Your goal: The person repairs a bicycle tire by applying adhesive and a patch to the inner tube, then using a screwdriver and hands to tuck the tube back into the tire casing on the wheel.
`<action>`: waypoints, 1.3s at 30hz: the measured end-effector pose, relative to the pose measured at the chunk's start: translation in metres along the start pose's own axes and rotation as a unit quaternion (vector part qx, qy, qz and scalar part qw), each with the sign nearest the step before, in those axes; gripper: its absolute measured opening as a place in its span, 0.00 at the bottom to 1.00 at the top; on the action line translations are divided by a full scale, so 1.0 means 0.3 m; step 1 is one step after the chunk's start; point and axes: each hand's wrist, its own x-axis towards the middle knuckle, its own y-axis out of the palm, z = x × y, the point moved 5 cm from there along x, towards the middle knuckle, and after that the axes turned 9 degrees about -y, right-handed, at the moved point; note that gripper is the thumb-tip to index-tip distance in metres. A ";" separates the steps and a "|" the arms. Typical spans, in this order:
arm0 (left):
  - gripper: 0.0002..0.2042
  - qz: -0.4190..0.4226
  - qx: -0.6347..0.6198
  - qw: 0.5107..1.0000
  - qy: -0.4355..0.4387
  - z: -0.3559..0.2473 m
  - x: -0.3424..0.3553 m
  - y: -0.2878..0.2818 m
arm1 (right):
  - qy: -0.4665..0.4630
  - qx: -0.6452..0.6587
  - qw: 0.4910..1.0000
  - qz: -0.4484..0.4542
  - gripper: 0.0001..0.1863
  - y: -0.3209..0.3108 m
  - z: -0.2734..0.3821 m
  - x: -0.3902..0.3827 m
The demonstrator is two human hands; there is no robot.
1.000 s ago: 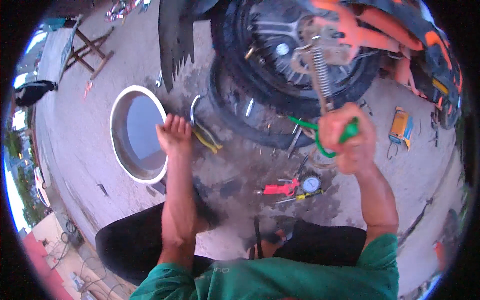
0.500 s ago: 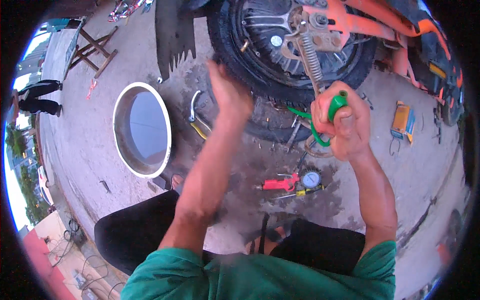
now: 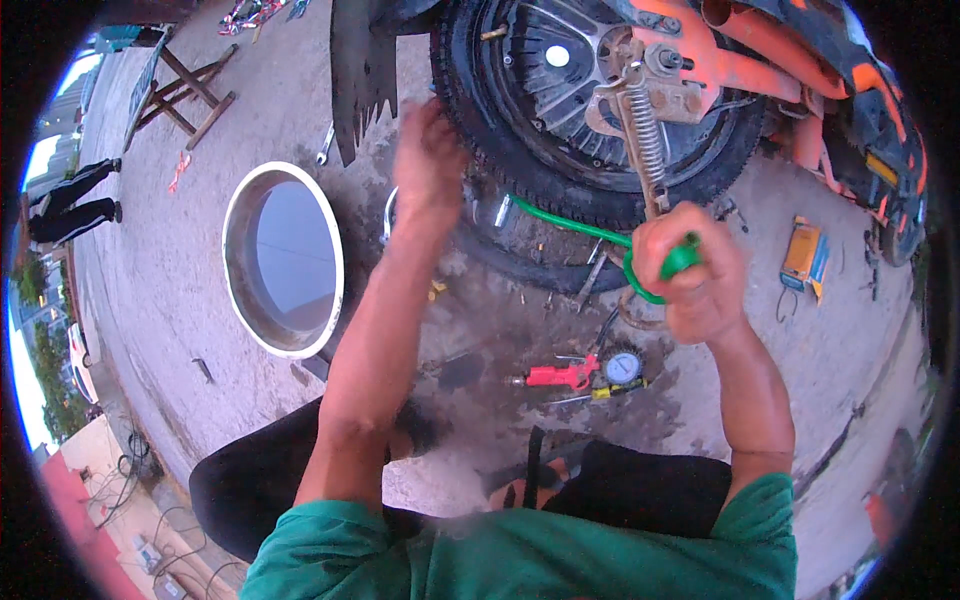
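Observation:
My right hand (image 3: 690, 270) is closed around a green tube (image 3: 572, 222), which bends in a loop beside the fist. One hollow end shows at the top of the grip. The tube's long arm reaches left along the lower edge of a black tyre (image 3: 590, 195) on an orange motorbike's wheel (image 3: 560, 110). At the tyre's left side is my left hand (image 3: 432, 170), its fingers smeared by motion. Whether it grips or only touches the tread I cannot tell. A rusty coil spring (image 3: 645, 130) stands before the hub, just above my right fist.
A white-rimmed basin of liquid (image 3: 230, 265) stands at left. A torn black mudguard (image 3: 362, 80) hangs beside the tyre. Near my feet lie a red inflator gun (image 3: 562, 375) and its round gauge (image 3: 622, 368). An orange-and-blue box (image 3: 803, 260) is at right, a wrench (image 3: 325, 145) at left.
The wheel has turned clockwise, carrying its valve and white sticker upward. My left hand has moved up along the tyre. More of the green tube shows to the left of my right fist.

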 end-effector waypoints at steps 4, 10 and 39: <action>0.35 -0.179 -0.147 0.973 0.002 -0.053 -0.033 -0.412 | -0.151 -0.107 0.972 0.144 0.18 0.068 0.050 0.063; 0.34 -0.277 -0.191 0.940 0.053 -0.056 0.100 -0.069 | -0.128 -0.137 0.963 0.192 0.26 0.077 0.062 0.078; 0.17 -0.410 0.449 0.764 0.217 -0.309 0.021 -1.192 | -0.018 -0.422 0.841 0.338 0.20 0.414 -0.050 0.032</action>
